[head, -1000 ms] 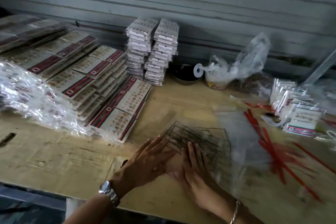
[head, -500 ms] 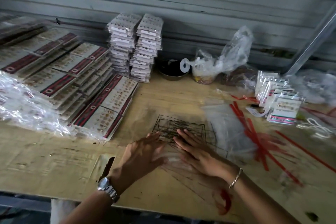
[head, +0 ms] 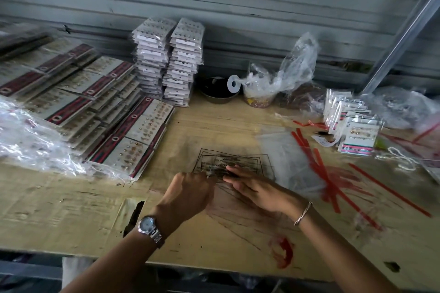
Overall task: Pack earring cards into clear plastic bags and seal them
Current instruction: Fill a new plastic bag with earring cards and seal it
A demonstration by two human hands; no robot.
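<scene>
Left hand [head: 188, 194] curled, pinching clear bags [head: 234, 164] edge, right hand [head: 257, 188] flat, fingers spread on them

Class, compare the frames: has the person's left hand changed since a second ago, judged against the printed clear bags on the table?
Yes. The left hand, earlier flat with fingers spread beside the printed clear bags, has curled, its fingers now pinching at their left edge.

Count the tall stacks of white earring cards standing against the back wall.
2: the left stack and the right stack stand side by side, touching, behind the flat rows of cards; none seems hidden.
</scene>
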